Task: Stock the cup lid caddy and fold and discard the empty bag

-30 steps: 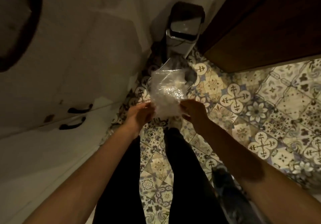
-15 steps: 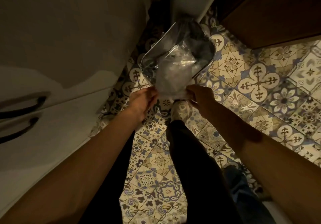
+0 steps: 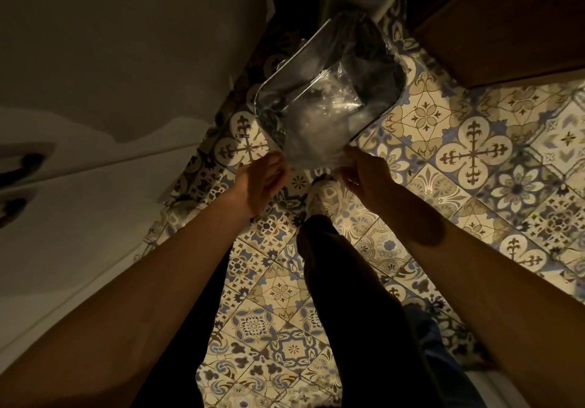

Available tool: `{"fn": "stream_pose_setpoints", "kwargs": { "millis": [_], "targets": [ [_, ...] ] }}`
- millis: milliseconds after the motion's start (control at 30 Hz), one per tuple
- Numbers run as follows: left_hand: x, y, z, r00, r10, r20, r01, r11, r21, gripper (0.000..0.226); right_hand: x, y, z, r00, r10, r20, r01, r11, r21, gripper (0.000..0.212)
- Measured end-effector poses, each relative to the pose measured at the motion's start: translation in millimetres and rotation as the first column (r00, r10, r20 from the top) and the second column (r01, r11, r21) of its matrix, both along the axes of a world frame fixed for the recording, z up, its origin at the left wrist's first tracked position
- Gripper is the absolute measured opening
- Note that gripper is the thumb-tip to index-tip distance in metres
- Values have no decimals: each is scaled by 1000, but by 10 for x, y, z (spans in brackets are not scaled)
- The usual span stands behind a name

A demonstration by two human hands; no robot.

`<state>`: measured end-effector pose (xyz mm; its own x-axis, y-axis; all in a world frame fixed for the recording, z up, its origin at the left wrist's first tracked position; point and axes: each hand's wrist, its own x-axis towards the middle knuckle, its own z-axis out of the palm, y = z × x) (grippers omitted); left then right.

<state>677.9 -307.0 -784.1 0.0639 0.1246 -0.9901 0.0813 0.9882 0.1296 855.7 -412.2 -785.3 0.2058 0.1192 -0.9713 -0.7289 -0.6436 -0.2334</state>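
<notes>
Both hands, left hand (image 3: pixel 261 179) and right hand (image 3: pixel 364 174), pinch the near edge of the clear empty bag (image 3: pixel 319 116) above the open bin (image 3: pixel 329 81), so I judge only dropping it remains; no caddy is visible.

Your left hand (image 3: pixel 262 179) and right hand (image 3: pixel 367 174) pinch the near corners of the empty plastic bag (image 3: pixel 319 122), which hangs directly above the open trash bin (image 3: pixel 332 78) ahead of you. The bin stands on the tiled floor (image 3: pixel 474 154), between the cabinet fronts (image 3: pixel 110 90) on your left and the wooden door (image 3: pixel 506 21) on your right. Your shoe (image 3: pixel 323 195) sits on the floor just below your hands.
</notes>
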Motion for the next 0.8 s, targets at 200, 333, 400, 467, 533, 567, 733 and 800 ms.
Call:
{"fn": "stream_pose_setpoints", "kwargs": {
  "millis": [200,333,400,467,533,567,733,800],
  "targets": [
    [-138,-13,99,991,29,132,-12,992,-123,63,-30,-83,147,993,-48,-111,53,997,48,60],
    [-172,-62,317,982,-21,187,43,993,-113,67,-84,-117,371,992,-33,-120,39,998,43,59],
    [-182,-71,474,980,-22,195,42,995,-96,69,-99,-113,548,992,-25,-125,33,997,67,54],
    [-185,-66,663,981,-26,192,41,996,-74,69,-108,-108,753,991,-17,-133,30,995,95,51],
    [-151,-49,899,981,-47,188,55,998,-40,67,-106,-91,1007,991,-24,-135,41,991,126,50],
    [-121,-40,1020,981,-62,186,65,998,-14,65,-101,-75,1142,990,-40,-134,59,988,143,48],
    [-13,24,1732,955,-213,206,191,974,125,58,-77,-16,1842,991,-68,-114,95,963,252,45],
    [41,46,2038,930,-302,210,260,944,204,60,-60,25,2105,991,-89,-98,113,954,279,53]
  ]
}}
